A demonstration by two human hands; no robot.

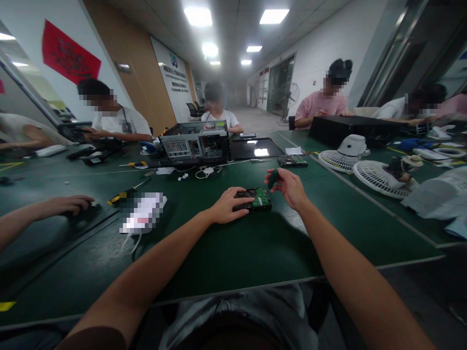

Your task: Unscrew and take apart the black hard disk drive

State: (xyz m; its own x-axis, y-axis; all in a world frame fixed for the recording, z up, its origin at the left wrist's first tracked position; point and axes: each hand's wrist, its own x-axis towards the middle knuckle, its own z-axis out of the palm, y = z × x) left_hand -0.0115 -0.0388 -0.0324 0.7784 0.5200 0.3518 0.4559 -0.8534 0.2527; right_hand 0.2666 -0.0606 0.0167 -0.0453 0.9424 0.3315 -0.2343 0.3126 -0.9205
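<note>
My left hand (233, 205) lies over the left part of a hard drive (261, 198), its fingers gripping it against the table. The drive lies flat, with a green circuit board facing up at its right end. Just above and to the right, my right hand (290, 187) is raised and pinches a rounded dark green handle (273, 179), which looks like that of a small screwdriver. Its tip cannot be made out. Further back on the table rests another hard drive (293, 161), also with its board showing.
An opened computer case (197, 146) and a dark flat panel (257, 148) stand behind. White fan parts (383, 177) lie right. To the left are a yellow-black screwdriver (122, 197), a white cabled device (144, 212) and a co-worker's hand (73, 205). Several people sit around.
</note>
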